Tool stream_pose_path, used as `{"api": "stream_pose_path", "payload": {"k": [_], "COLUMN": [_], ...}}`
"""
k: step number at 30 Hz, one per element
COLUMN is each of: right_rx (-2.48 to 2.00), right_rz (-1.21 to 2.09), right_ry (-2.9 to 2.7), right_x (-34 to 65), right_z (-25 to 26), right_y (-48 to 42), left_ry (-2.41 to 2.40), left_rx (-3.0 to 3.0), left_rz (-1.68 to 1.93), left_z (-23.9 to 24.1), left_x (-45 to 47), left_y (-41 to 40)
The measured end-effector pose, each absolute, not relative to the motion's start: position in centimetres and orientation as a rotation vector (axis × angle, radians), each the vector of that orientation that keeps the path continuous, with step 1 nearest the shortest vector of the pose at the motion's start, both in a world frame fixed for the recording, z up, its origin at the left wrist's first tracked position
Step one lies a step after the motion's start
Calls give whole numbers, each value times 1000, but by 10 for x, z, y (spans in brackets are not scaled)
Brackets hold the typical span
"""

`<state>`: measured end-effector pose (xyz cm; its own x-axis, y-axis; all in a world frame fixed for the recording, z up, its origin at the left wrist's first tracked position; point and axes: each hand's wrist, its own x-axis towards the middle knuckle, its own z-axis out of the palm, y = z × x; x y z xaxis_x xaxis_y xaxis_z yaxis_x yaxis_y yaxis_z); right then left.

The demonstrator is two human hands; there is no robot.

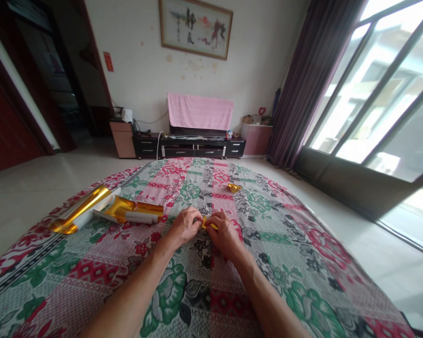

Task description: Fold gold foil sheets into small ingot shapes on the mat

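My left hand (187, 226) and my right hand (224, 231) meet over the middle of the flowered cloth. Between their fingertips is a small piece of gold foil paper (208, 224), pinched from both sides and partly covered by the fingers. To the left of my hands lie a curled sheet of gold foil paper (91, 206) and a second gold sheet (127, 210), both with white backs. Beyond my right hand, apart from it, rests a small folded gold piece (234, 188).
A patterned cloth (268, 272) in red, green and grey covers the broad surface before me. Across the tiled floor, a low black cabinet (193, 149) stands by the wall, with a pink cloth (200, 110) draped above it. Purple curtains (303, 75) hang beside the window at right.
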<state>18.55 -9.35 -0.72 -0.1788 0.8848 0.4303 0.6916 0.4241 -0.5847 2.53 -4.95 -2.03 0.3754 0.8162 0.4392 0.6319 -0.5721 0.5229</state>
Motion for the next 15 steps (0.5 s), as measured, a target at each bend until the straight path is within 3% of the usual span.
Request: {"api": "stream_pose_path", "payload": {"k": [15], "right_rx": [-1343], "right_rz": [322], "right_ry": [-1955], "right_x": [186], "right_z": [-8], "right_y": [-93], "left_ry": [1345], "left_rx": [2359], "left_rz": [989], "left_z": [-18], "left_x": [30], "left_y": [-53]}}
